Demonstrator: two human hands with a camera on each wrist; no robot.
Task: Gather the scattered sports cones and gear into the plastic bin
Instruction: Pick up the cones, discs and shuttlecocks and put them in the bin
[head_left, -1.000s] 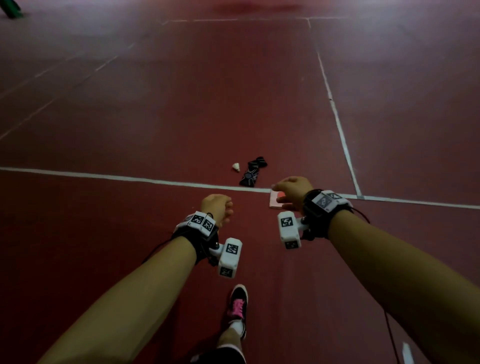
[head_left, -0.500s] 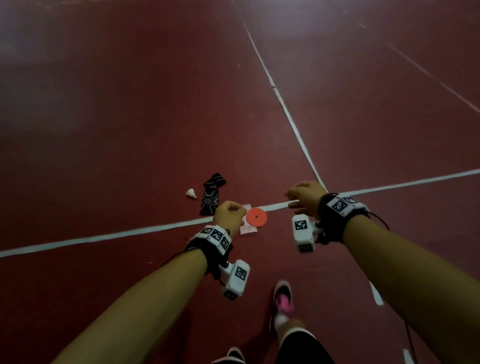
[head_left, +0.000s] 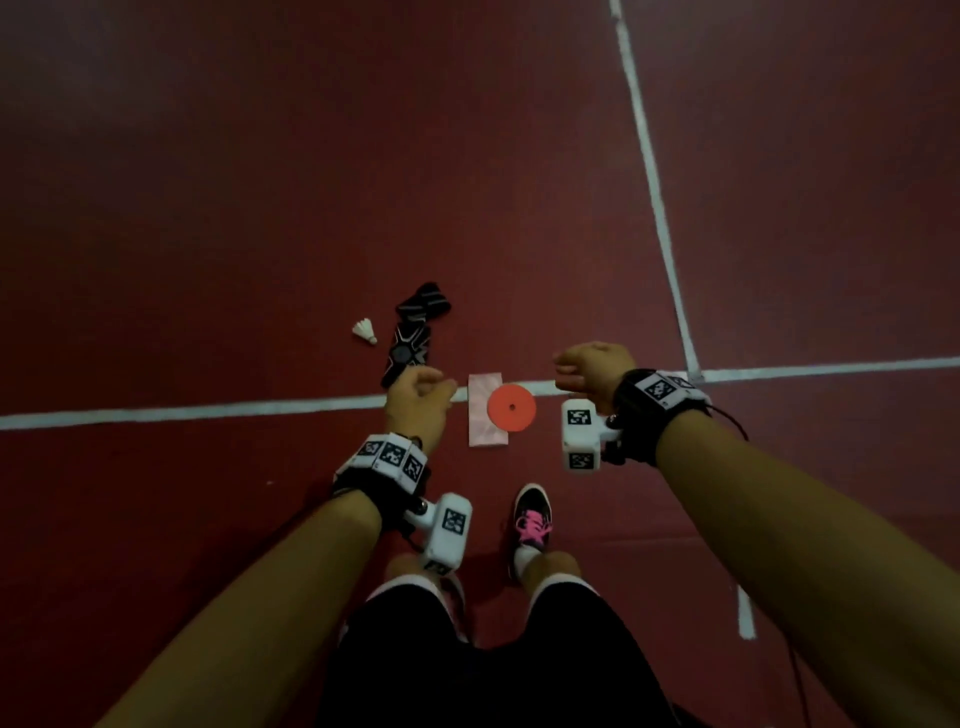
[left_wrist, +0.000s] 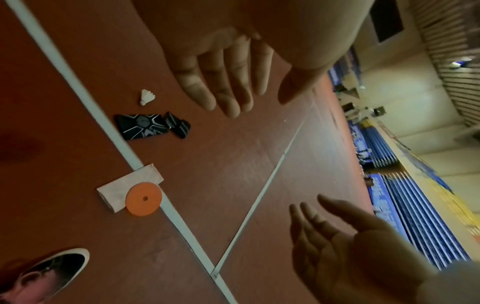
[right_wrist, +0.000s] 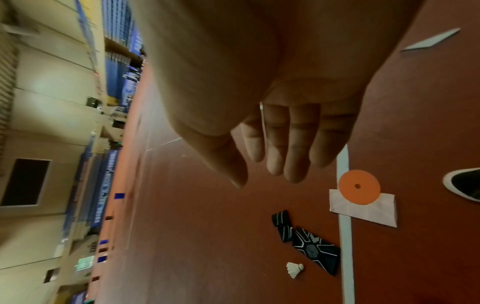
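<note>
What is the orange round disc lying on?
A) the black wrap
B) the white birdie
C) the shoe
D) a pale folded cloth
D: the orange disc lies partly on the pale folded cloth and partly on the white floor line; the black wrap and the white birdie lie apart from it, to the left in the head view.

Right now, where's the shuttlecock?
Head view: the shuttlecock lies on the red floor beyond the white line, just left of the black strap gear and ahead-left of the left hand.
</note>
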